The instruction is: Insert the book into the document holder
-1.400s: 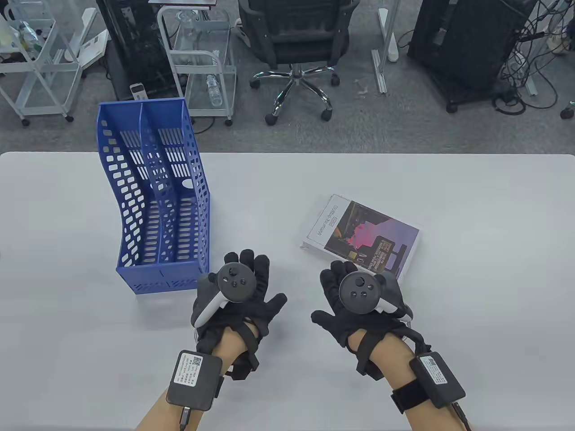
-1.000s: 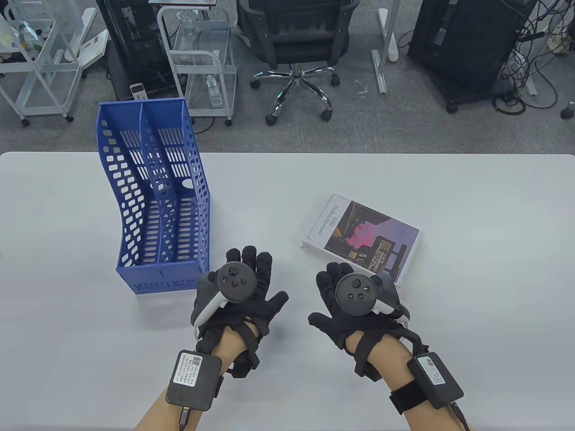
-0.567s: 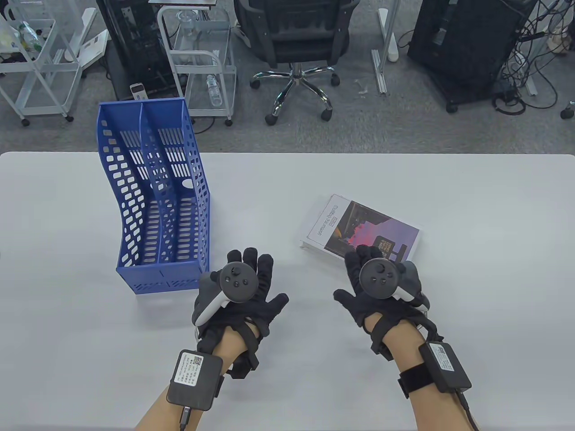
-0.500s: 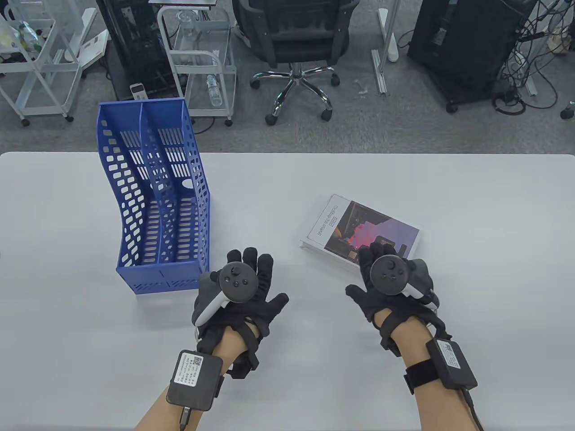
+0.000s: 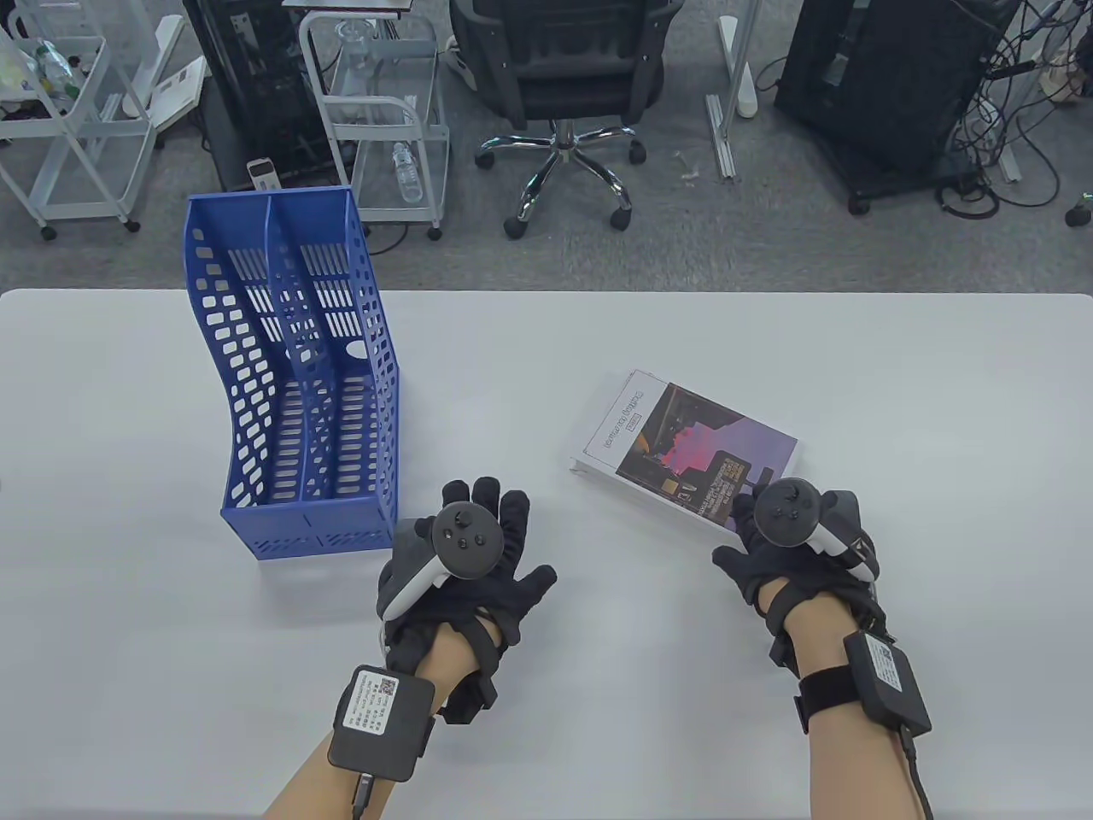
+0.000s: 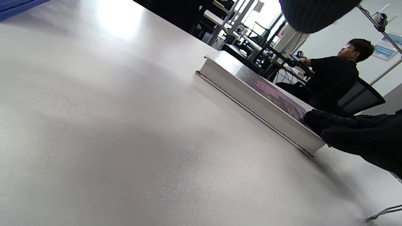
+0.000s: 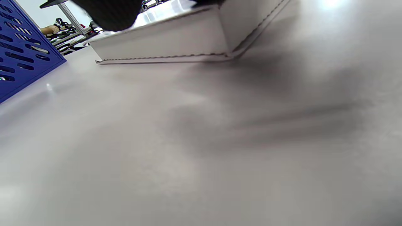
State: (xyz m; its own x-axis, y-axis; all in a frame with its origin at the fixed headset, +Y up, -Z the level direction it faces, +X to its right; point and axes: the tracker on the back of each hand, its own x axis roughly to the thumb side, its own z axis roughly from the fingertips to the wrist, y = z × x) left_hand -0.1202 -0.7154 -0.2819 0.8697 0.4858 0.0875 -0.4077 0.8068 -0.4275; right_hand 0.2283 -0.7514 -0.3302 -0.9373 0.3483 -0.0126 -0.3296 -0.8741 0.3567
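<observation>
Right hand (image 5: 790, 547) now at purple-covered book (image 5: 683, 448).

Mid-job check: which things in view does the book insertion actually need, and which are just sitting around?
Needed:
- thick white-edged book with purple picture cover, flat on the table
- blue perforated plastic two-slot document holder
- right hand, fingers on the book's near corner
- left hand

Just around:
- black office chair
- white wire trolleys

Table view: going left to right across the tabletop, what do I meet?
Blue document holder → left hand → book → right hand, at the book's near right corner.
</observation>
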